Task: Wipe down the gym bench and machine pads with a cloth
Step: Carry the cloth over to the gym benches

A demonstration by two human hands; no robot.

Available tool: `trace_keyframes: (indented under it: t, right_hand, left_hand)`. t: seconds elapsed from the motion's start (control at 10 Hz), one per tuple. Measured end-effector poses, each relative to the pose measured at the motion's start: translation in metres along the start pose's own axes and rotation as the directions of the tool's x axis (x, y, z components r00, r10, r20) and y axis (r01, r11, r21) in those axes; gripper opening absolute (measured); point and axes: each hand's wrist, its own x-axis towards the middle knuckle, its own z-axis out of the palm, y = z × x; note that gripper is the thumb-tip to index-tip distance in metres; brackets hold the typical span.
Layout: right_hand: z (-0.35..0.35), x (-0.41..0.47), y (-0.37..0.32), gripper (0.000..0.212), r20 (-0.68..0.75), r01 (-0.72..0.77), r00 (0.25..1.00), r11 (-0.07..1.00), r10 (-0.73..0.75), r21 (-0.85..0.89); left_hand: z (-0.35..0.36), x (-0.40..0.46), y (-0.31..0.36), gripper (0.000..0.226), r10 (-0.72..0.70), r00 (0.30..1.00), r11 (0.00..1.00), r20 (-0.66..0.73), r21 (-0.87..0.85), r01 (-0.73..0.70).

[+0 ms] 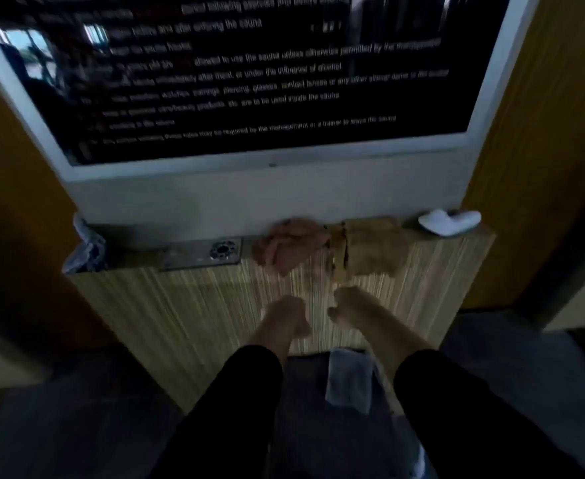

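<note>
Below the ledge's pink cloth (pixel 291 245), left hand (pixel 289 314) and right hand (pixel 348 305), each grip blurred, unreadable.

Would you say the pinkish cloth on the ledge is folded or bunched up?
Bunched up: the pinkish cloth lies in a crumpled heap with uneven lumps, though the frame is blurred.

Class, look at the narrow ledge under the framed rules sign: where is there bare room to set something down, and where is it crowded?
Bare room: the ledge between the bluish cloth at the left end and the metal plate. Crowded: from the pink cloth through the tan cloth, which touch, to the white object at the right end. Both hands, left and right, sit below the ledge.
</note>
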Motion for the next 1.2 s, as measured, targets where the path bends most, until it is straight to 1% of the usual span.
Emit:
trace_keyframes:
  t: [0.1, 0.2, 0.3, 0.4, 0.5, 0.6, 0.7, 0.8, 0.9, 1.0, 1.2]
  right_hand:
    - [0.069, 0.040, 0.037, 0.038, 0.060, -0.085, 0.995, 0.996, 0.085, -0.012]
    - [0.137, 0.060, 0.064, 0.037, 0.006, -0.110, 0.994, 0.993, 0.110, 0.037]
    - [0.186, 0.083, 0.085, 0.040, -0.054, -0.141, 0.988, 0.990, 0.142, 0.031]
    - [0.223, 0.103, 0.098, 0.048, -0.056, -0.178, 0.982, 0.984, 0.178, 0.016]
    - [0.252, 0.130, 0.111, 0.051, -0.103, -0.194, 0.975, 0.981, 0.195, 0.024]
    - [0.277, 0.152, 0.122, 0.056, -0.146, -0.192, 0.971, 0.981, 0.189, -0.004]
    - [0.303, 0.168, 0.132, 0.061, -0.136, -0.191, 0.973, 0.981, 0.186, -0.019]
    - [0.318, 0.171, 0.134, 0.063, -0.224, -0.168, 0.963, 0.984, 0.150, -0.062]
    - [0.324, 0.173, 0.135, 0.058, -0.320, -0.169, 0.936, 0.985, 0.148, -0.039]
    - [0.326, 0.176, 0.139, 0.054, -0.368, -0.171, 0.917, 0.985, 0.153, -0.016]
    - [0.322, 0.172, 0.139, 0.034, -0.495, -0.116, 0.860, 0.992, 0.121, 0.042]
  left_hand:
    - [0.072, 0.022, -0.007, 0.057, 0.008, 1.000, 0.999, 0.010, -0.051, -0.007]
    - [0.127, 0.031, -0.010, 0.056, 0.019, 1.000, 0.994, 0.011, -0.103, -0.018]
    - [0.175, 0.057, -0.017, 0.058, -0.020, 1.000, 0.983, -0.022, -0.181, 0.016]
    - [0.214, 0.079, -0.022, 0.058, -0.013, 0.999, 0.982, -0.051, -0.189, 0.003]
    - [0.247, 0.108, -0.030, 0.062, -0.043, 0.996, 0.987, -0.077, -0.159, 0.030]
    - [0.279, 0.129, -0.038, 0.063, -0.031, 0.998, 0.992, -0.056, -0.126, 0.024]
    - [0.310, 0.147, -0.045, 0.061, -0.004, 0.993, 0.991, -0.117, -0.135, -0.012]
    - [0.328, 0.153, -0.048, 0.060, 0.018, 0.972, 0.986, -0.233, -0.159, -0.056]
    - [0.337, 0.153, -0.047, 0.058, 0.013, 0.960, 0.986, -0.279, -0.157, -0.059]
    - [0.337, 0.153, -0.045, 0.058, 0.005, 0.965, 0.987, -0.264, -0.156, -0.048]
    - [0.330, 0.151, -0.047, 0.057, 0.001, 0.970, 0.988, -0.244, -0.151, -0.039]
